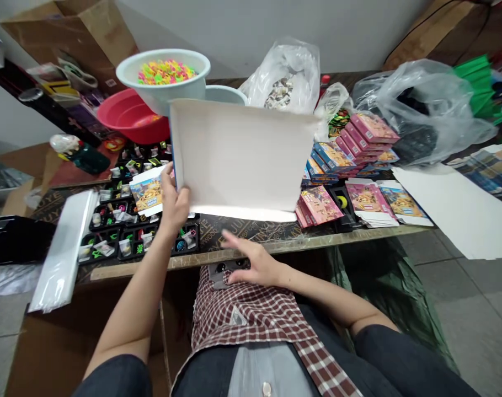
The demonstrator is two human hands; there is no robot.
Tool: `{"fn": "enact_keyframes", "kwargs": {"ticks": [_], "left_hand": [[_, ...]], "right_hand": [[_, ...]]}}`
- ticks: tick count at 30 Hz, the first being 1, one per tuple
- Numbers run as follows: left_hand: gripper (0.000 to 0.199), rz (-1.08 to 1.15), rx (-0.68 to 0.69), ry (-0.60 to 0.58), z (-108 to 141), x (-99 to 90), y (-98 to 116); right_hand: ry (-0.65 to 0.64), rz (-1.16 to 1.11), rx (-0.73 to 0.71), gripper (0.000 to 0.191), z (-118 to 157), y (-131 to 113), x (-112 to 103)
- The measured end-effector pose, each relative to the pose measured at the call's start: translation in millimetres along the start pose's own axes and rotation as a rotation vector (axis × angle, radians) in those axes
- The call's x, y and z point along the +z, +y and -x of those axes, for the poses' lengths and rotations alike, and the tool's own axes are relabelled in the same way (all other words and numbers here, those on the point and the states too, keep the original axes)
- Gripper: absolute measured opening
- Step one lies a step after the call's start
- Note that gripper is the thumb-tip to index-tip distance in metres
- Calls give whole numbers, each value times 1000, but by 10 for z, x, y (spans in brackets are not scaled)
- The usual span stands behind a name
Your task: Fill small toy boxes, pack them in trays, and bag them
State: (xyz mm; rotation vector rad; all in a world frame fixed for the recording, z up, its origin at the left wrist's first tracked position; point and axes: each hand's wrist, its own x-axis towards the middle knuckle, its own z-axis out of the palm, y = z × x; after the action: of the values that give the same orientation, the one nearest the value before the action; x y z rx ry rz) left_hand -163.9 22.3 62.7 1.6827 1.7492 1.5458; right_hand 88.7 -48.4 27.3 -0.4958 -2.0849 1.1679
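My left hand (pixel 176 203) grips the left edge of a shallow white cardboard tray (pixel 243 160), raised on its side above the table so its plain inner face is toward me. A bit of blue shows along its outer left edge. My right hand (pixel 255 263) hovers near the table's front edge, fingers apart and nothing in them. Left of the tray, black plastic trays (pixel 127 242) with small colourful toys and sachets lie in rows. A printed card box (pixel 147 191) rests on them beside my left hand. Pink boxes (pixel 320 205) lie by the tray's lower right corner.
Behind the tray stand a pale bowl (pixel 127 71) of bright pieces and a red basin (pixel 114 113). Stacked boxes (pixel 369 132) and clear bags (pixel 433 99) occupy the right. A white sheet (pixel 462 215) overhangs the front edge. White plastic sleeves (pixel 63 248) lie far left.
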Motion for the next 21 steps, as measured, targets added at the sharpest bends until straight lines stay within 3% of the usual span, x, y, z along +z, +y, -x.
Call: {"fn": "enact_keyframes", "kwargs": {"ticks": [2, 4, 6, 8, 10, 12, 14, 19, 21], "left_hand": [[76, 46, -51, 22, 352, 191, 81], [84, 108, -125, -15, 722, 402, 144], [94, 249, -203, -108, 983, 520, 184], [96, 407, -282, -176, 1056, 490, 199], [85, 518, -345, -202, 963, 349, 198], [76, 543, -363, -235, 806, 193, 196], [77, 487, -329, -287, 689, 111, 199], [70, 249, -256, -295, 670, 269, 175], [61, 229, -254, -280, 686, 360, 143]], "right_hand": [[207, -179, 213, 80, -54, 207, -3], [512, -275, 381, 73, -130, 425, -171], [816, -248, 439, 67, -166, 580, -447], [995, -140, 409, 67, -143, 637, -730], [979, -9, 365, 77, -78, 615, -929], [849, 103, 345, 85, -6, 562, -1007], [721, 178, 350, 81, 46, 525, -992], [530, 147, 421, 38, 53, 546, -891], [436, 53, 464, 36, 35, 578, -876]]}}
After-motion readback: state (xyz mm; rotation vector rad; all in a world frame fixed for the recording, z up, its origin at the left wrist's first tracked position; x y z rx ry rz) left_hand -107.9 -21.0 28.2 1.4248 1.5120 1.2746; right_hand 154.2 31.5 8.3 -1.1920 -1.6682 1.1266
